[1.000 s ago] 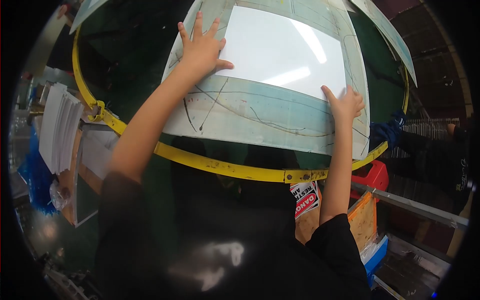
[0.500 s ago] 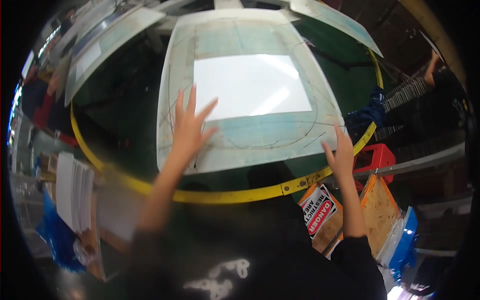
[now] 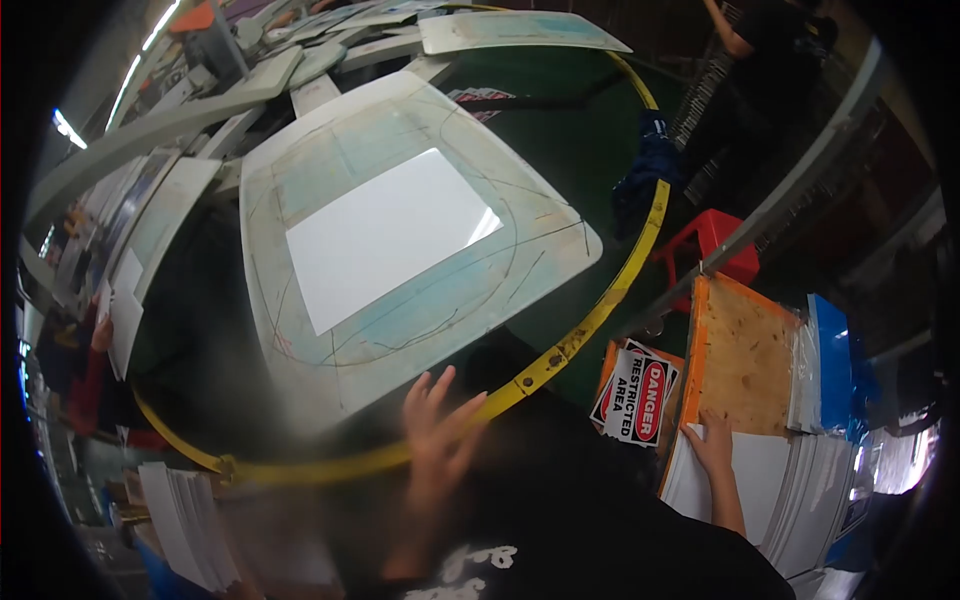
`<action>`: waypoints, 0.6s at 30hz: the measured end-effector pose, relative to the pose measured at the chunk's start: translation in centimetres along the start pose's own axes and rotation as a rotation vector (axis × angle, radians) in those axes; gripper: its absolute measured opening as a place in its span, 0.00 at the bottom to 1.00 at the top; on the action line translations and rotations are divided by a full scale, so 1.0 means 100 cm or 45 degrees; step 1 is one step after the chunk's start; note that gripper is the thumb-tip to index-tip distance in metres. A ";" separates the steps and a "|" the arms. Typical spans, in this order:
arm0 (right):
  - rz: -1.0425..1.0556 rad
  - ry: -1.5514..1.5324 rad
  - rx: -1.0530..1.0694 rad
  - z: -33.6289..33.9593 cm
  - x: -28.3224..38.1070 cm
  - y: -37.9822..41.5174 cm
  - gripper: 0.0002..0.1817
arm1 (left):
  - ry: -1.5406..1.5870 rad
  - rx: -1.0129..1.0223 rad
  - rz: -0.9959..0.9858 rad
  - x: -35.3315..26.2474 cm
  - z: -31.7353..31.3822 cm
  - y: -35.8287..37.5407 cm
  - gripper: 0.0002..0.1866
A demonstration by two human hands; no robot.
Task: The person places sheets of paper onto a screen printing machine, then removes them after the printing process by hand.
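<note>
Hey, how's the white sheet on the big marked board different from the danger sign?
The white sheet looks blank, while the danger sign carries red and black print. The white sheet lies on the marked board; the danger sign sits off it, beyond the yellow rim. Both are rectangular.

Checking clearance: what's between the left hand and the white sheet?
The stained, line-marked margin of the board lies between left hand and white sheet, in the head view.
</note>
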State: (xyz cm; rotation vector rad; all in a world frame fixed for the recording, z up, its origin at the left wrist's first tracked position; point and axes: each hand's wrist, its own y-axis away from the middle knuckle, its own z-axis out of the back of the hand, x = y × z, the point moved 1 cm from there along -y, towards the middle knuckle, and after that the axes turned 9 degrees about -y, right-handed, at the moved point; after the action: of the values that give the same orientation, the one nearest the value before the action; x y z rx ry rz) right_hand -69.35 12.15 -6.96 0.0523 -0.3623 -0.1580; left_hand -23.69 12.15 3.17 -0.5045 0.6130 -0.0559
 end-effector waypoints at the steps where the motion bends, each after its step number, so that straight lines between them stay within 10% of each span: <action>1: 0.035 -0.031 -0.031 0.000 0.001 0.002 0.29 | 0.012 0.010 -0.025 -0.003 -0.001 -0.003 0.17; 18: -0.065 -0.164 -0.105 0.011 0.004 0.016 0.20 | 0.048 0.195 -0.092 -0.013 -0.020 0.019 0.14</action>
State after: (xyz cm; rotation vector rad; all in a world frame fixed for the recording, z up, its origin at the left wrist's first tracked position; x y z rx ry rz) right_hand -69.14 13.68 -5.70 -0.0303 -0.4830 -0.2277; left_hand -26.06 13.26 1.59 -0.3775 0.6218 -0.1796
